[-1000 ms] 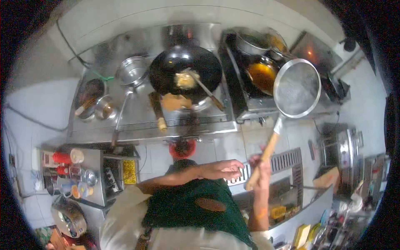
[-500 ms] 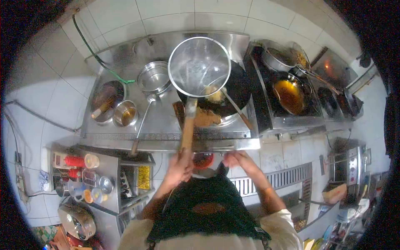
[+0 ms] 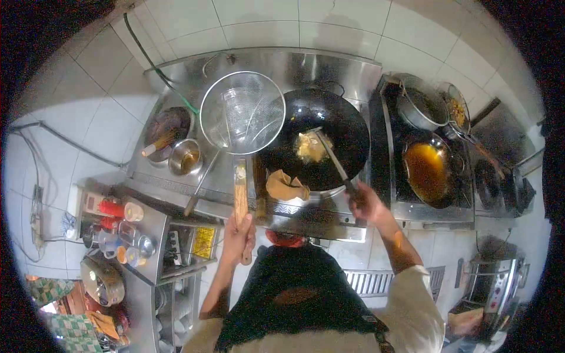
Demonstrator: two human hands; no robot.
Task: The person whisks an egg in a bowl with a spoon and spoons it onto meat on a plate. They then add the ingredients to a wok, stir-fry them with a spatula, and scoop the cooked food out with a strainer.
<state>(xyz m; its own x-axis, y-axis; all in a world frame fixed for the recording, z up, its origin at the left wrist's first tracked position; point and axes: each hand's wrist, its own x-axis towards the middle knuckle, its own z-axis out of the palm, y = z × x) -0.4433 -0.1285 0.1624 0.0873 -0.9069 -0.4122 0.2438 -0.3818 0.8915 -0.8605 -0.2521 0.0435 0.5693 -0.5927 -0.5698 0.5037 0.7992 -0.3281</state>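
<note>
My left hand (image 3: 238,236) is closed round the wooden handle of a large round mesh strainer (image 3: 242,113). The strainer is held above the stove top, left of a black wok (image 3: 347,120). In the wok's middle lies a pale yellowish lump of food (image 3: 309,147). My right hand (image 3: 368,206) grips the dark handle of a long-handled wok utensil (image 3: 333,156). Its metal end reaches into the food, and the shape of its head is not clear. A folded brown cloth (image 3: 287,186) lies at the wok's front edge.
Another wok with amber liquid (image 3: 428,167) sits on the right burner, with a metal pot (image 3: 421,106) behind it. At the left stand a small saucepan (image 3: 185,157) and a dark pan with a brush (image 3: 168,126). Bottles and containers (image 3: 120,220) crowd a lower-left counter.
The strainer has moved left and lower, away from over the wok. My right hand has gone from free near the apron to the wok utensil's handle. The view has shifted slightly.
</note>
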